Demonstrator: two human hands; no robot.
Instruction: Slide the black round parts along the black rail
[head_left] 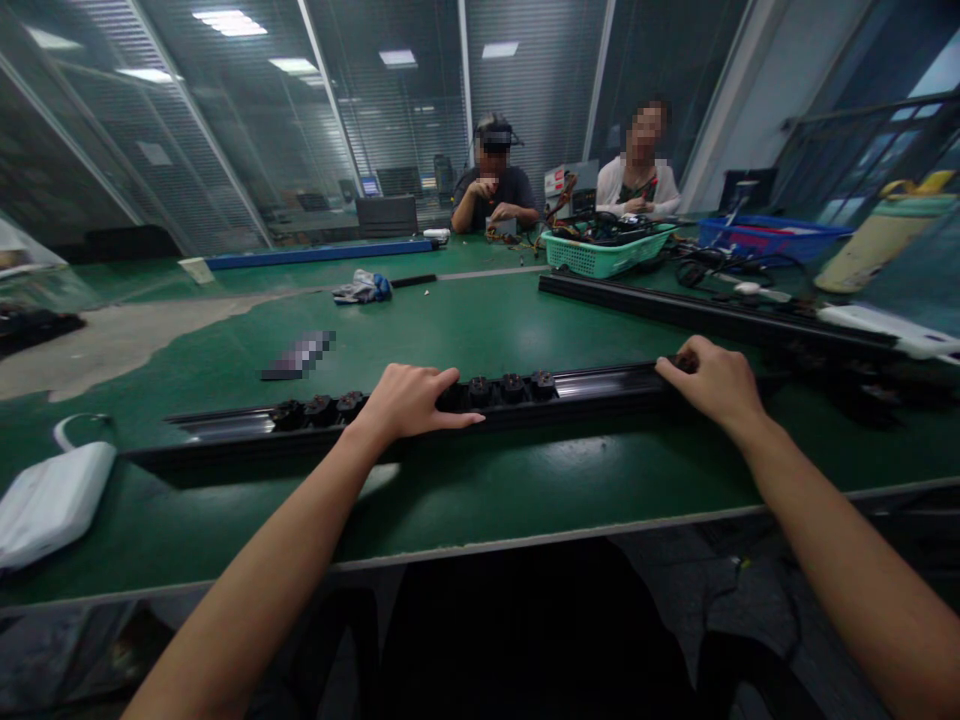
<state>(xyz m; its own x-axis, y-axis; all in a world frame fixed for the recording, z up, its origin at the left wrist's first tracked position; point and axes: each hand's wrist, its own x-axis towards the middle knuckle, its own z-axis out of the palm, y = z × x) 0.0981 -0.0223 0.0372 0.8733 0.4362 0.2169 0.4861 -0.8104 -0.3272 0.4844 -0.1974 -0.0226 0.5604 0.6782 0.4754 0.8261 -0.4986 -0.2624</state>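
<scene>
— Two bare arms reach forward over the near edge of the green counter [480, 500]. What is each doing?

— Left hand [409, 402] lies palm down on a long black rail [600, 385], fingers stretched to the right along its front lip, thumb tucked near the top. Its grip is flat and released: resting on the rail, not clenched around it.

— And the other?

— Right hand [712, 385] sits further along the same rail, wrist bent, fingers curled over the top edge. They look to be grasping the rail, though the fingertips are hidden behind it.

— Where does the rail lie?

— Across the counter, parallel to the near edge, running from the far left past the right hand. Small black sockets [510, 387] sit in its channel between the hands; more [319, 409] lie just left of the left hand.

— Anything around it?

— A white pouch [52, 500] at the left, a second black rail [675, 312] behind, a green basket [604, 255] of cables, and two seated people [495, 185] at the far side.
</scene>
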